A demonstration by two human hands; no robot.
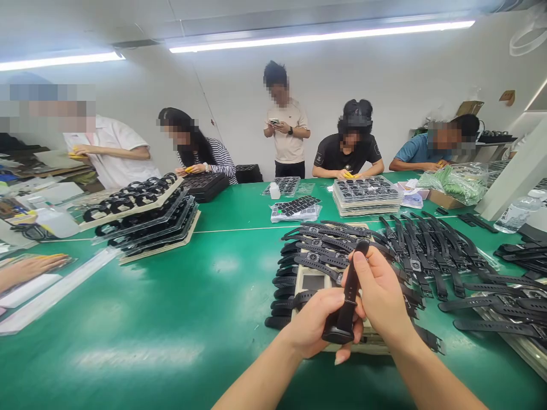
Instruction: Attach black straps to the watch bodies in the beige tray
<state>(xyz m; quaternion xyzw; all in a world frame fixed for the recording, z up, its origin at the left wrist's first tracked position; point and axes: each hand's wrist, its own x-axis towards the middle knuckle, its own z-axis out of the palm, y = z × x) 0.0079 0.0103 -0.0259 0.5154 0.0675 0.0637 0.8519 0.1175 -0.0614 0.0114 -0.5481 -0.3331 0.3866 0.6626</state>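
A black smartwatch [338,330] with a dark strap is held between my two hands, in front of the piled watches. Its case rests in my left hand [315,322], whose fingers curl round it from below. My right hand [382,287] grips the strap [351,285], thumb near its upper end, fingers closed behind it. Just beyond, several more black watches [316,242] lie in rows on a pale tray [301,282], straps hanging over its edges. Part of that tray is hidden by my hands.
Loose watches [414,265] spread to the right, beside another loaded tray [508,336]. Stacked trays of black rings [145,213] stand left on the green table [149,319]. Clear trays [367,196] and a bottle [519,210] are farther back. Several people surround the table; a co-worker's hand [36,270] is at left.
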